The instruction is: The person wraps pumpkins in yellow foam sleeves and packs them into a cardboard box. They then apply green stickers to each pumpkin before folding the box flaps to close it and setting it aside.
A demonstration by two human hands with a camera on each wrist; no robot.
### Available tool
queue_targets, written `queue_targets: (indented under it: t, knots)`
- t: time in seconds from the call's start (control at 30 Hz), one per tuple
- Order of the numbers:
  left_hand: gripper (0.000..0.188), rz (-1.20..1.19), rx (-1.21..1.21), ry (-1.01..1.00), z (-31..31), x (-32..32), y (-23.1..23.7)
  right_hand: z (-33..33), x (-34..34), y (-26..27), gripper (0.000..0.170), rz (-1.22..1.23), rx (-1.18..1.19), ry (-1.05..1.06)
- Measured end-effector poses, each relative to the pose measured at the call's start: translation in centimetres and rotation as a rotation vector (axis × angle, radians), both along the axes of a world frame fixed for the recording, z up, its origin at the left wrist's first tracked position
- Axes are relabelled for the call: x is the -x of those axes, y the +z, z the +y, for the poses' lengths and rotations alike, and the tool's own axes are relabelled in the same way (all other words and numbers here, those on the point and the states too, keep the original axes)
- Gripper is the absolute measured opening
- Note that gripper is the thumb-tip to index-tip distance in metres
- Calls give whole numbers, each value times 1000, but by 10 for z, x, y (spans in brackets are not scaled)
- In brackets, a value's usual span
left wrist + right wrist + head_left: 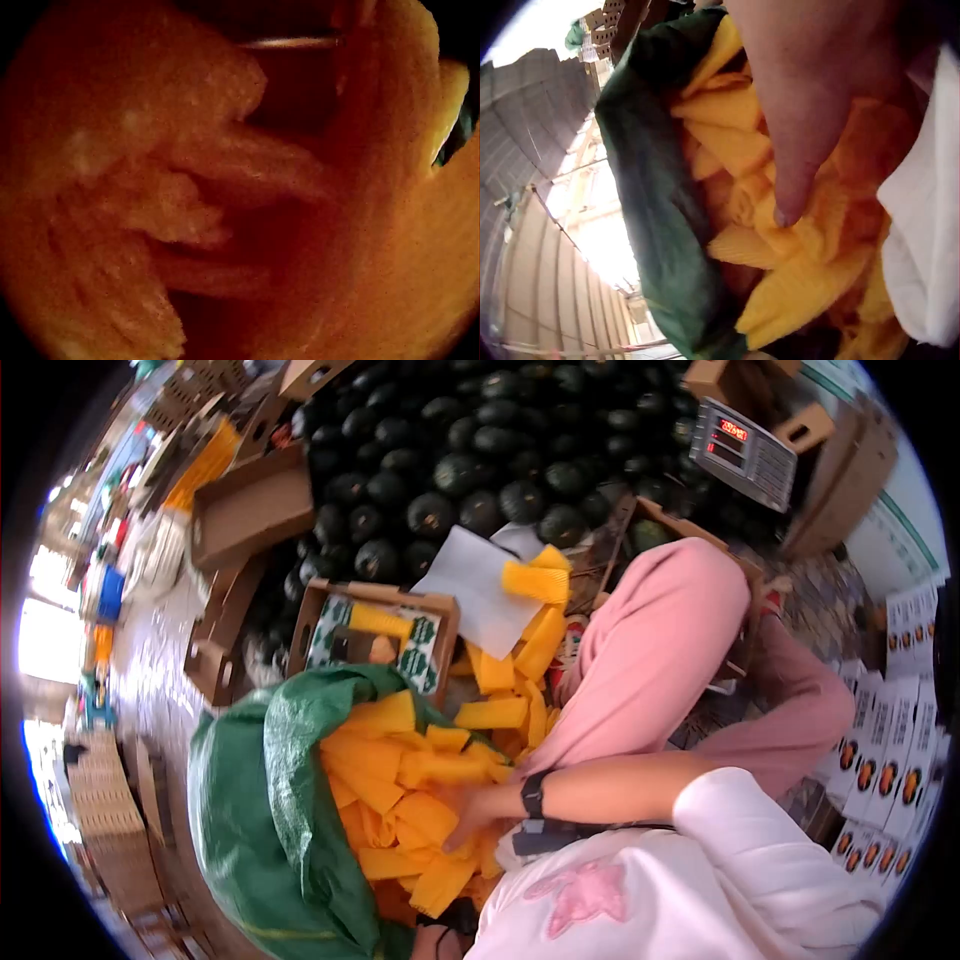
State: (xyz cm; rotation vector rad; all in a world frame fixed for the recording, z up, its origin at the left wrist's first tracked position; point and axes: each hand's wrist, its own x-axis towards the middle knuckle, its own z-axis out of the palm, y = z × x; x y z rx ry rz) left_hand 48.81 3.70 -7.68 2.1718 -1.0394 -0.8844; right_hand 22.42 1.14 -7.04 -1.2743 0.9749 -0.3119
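Observation:
A large green woven sack [285, 810] gapes open in front of the person, filled with yellow foam fruit sleeves [365, 780]. My right hand [472, 810], with a dark watch on its wrist, reaches into the sleeves, slightly blurred in the head view. In the right wrist view its thumb [793, 191] points straight down onto the foam; the other fingers are mostly hidden. My left forearm [437, 942] enters at the bottom edge by the sack, and the left hand itself is hidden among the sleeves. Dim orange foam [187, 157] fills the left wrist view.
Dark green round melons [460, 475] are heaped ahead. A cardboard box [450, 635] with a patterned lining stands beyond the sack, near a white sheet [465, 580] and loose sleeves. A digital scale [745, 455] sits far right. The person's pink-trousered leg [650, 650] is right of the sack.

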Motion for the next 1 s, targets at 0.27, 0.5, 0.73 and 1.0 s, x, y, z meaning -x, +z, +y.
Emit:
queue_targets:
  t: [0.27,0.5,0.73,1.0]
  knots:
    - [53,25,215,-422,-127,72,74,-7,14,68,106,258,245,-113]
    - [50,35,367,-845,-156,182,191,7,50,153,106,155,593,-255]
    - [48,13,236,-1349,-118,298,208,45,137,232,105,48,851,-605]
    - [45,-128,-155,-1986,-79,395,125,109,307,155,89,-36,587,-844]
